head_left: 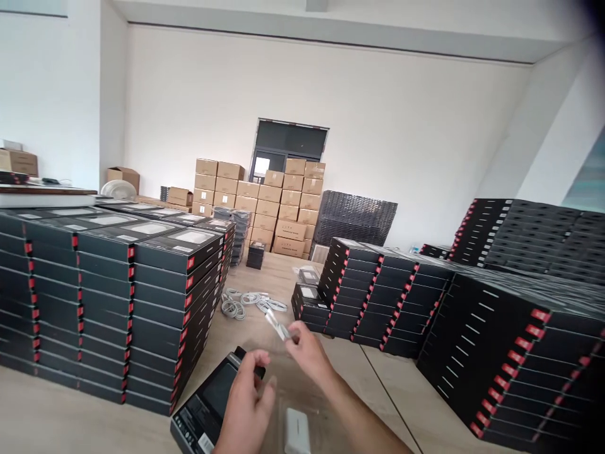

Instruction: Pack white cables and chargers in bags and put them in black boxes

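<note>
My right hand (307,353) pinches a coiled white cable (277,325) and holds it up over the table. My left hand (248,400) is beside a black box (208,403) with a label and small print, its fingers loosely curled and apart with nothing visible between them. The left hand covers part of that box. Below the right forearm a white rectangular device (297,432) lies in what looks like clear plastic. Several white cables (250,301) lie coiled on the table beyond my hands.
Tall stacks of black boxes with red tabs (108,302) stand at the left, and more black box stacks (378,296) line the right. A seam (385,391) runs across the wooden table. Cardboard cartons (269,205) and black trays (354,217) are piled by the back wall.
</note>
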The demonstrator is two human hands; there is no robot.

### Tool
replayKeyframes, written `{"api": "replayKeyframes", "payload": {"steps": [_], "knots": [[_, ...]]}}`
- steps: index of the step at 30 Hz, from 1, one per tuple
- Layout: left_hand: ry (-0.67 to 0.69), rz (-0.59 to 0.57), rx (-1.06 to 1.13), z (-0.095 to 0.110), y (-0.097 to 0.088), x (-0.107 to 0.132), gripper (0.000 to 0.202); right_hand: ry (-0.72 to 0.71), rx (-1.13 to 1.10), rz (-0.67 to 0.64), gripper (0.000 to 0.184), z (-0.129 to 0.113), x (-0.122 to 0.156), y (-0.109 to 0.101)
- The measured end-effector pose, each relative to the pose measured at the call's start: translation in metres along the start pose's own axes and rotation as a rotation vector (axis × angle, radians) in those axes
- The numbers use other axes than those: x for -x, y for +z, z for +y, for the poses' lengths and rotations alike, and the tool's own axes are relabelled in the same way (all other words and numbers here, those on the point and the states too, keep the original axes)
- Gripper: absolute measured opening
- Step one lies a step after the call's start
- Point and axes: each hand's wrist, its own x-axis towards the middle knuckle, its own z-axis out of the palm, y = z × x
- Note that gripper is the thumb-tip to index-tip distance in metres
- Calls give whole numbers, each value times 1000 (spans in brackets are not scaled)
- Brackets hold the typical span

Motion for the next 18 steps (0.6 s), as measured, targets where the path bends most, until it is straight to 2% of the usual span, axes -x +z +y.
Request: {"api": "replayKeyframes", "payload": {"steps": [2,4,6,7,9,11,13,15,18], "knots": [[-63,-1,66,2,1,1,41,57,-190,14,35,-5,26,-5],[-113,-47,168,7,4,4,50,122,-543,7,43,-12,59,-4],[-136,-158,270,12,9,9,50,168,-893,-17,45,-22,89,1],[-146,-219,316,15,10,11,49,165,-971,-34,45,-28,101,5],[-158,-278,381,18,10,13,45,92,-866,-62,43,-37,117,9],[-165,-235,385,21,6,11,42,11,-624,-38,40,-42,123,7],[-165,-184,325,23,-1,9,42,-19,-484,43,33,-44,122,2],[-165,-195,242,26,-7,7,41,-17,-516,116,21,-45,120,-3],[-162,-295,205,31,-9,9,40,-25,-659,135,27,-48,119,-8]]}}
